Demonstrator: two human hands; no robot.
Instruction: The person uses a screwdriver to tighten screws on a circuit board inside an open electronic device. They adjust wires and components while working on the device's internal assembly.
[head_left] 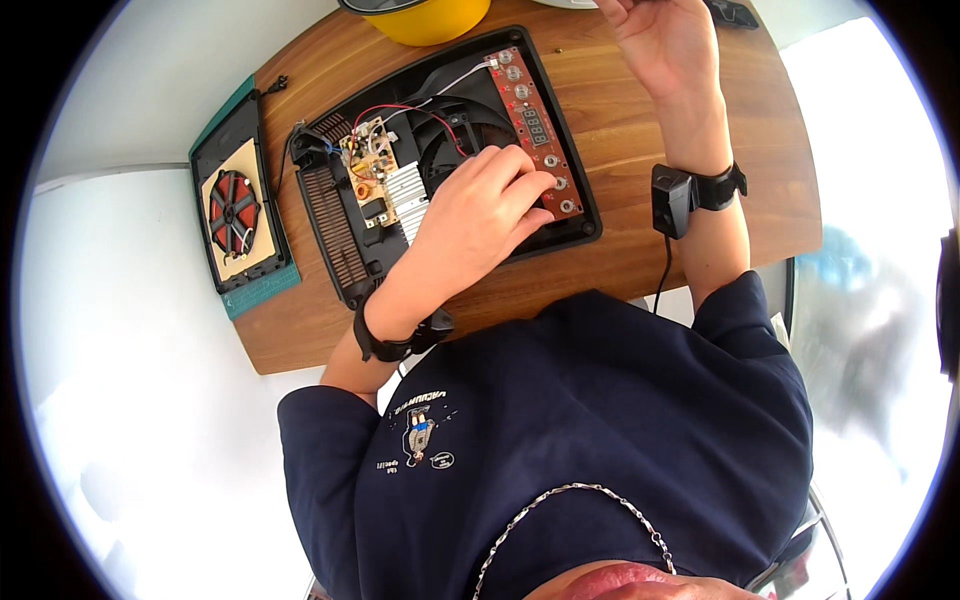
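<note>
An opened induction cooker base [340, 250] lies on the table in front of me, its inside facing up. Along its right side runs a red circuit board [535, 128] with round buttons and a digit display. My left hand [480, 200] reaches over the base, thumb and bent index finger on the near part of that board. Beside this hand are a tan circuit board [362, 165], a silver heat sink [407, 195] and a black fan [450, 150]. My right hand [668, 45] is raised at the far edge of the view, most of its fingers cut off.
At the left, a cooker top with a red and black coil [235, 212] rests on a green mat [262, 292]. A yellow container [430, 22] and the edge of a white dish [568, 3] are at the back. A black object [732, 13] lies far right.
</note>
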